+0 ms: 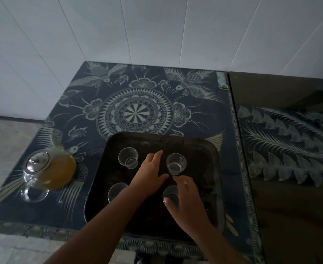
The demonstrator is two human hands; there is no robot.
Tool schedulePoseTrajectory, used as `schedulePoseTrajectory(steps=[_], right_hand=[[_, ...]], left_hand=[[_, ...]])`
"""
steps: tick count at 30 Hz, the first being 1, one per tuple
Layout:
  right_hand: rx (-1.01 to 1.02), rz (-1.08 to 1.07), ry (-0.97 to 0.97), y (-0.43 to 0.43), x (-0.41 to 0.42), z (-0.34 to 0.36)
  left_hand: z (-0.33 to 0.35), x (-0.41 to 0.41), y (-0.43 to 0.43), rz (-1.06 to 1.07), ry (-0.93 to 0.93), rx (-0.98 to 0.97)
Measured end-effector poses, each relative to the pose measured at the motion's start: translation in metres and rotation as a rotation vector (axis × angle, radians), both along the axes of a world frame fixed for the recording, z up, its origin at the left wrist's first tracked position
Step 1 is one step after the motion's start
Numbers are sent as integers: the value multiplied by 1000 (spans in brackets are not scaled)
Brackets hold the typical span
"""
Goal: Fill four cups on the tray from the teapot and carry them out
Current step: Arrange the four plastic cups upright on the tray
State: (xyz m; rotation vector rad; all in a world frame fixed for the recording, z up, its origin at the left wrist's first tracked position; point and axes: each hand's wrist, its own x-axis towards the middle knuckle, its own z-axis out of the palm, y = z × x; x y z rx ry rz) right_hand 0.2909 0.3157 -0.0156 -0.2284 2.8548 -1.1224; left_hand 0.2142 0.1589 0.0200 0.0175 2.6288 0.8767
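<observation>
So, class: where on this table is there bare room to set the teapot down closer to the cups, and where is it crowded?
Free: the patterned tabletop beyond the tray up to the wall, and the strip between the teapot and the tray's left edge. Crowded: the tray itself, with four cups and both hands, left and right, in the middle.

a single head-worn wide-angle view looks steeply down and forward from close above the tabletop [195, 119], facing the tiled wall corner [126, 35] beyond it.
</observation>
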Motion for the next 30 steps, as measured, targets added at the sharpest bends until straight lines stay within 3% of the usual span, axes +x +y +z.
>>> schedulePoseTrajectory(steps=[10, 20, 25, 30], right_hand=[[47, 45, 91, 10, -28, 27], [271, -93, 67, -20, -28, 48], [350, -129, 46, -43, -15, 58], [382, -133, 59, -59, -3, 70]], left_hand=[[20, 8, -27, 2, 69, -85], [30, 3, -73, -180, 163, -56], [28, 11, -95, -344, 162, -134], [31, 18, -107, -361, 190, -116]])
